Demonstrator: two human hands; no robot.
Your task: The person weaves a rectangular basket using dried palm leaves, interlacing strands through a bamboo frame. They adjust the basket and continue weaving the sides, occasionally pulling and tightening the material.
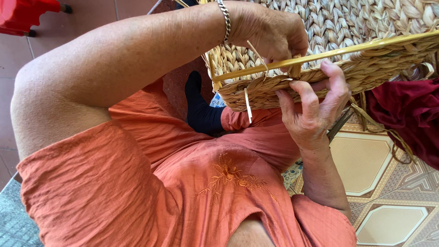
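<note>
A woven straw basket (366,27) fills the upper right, with a thin yellow cane strip (347,50) running along its rim. My left hand (274,32), a silver bracelet on its wrist, reaches over the rim and pinches the weave beside the cane. From below, my right hand (311,112) grips the basket's edge, fingers on the plaited side and thumb near the cane. Loose straw ends (247,103) stick out beneath the rim between both hands.
My orange clothing (183,183) covers the lower frame, and a foot in a black sock (201,110) lies under the basket. A dark red cloth (407,114) sits at right over patterned floor tiles (388,196). A red plastic seat (23,16) stands top left.
</note>
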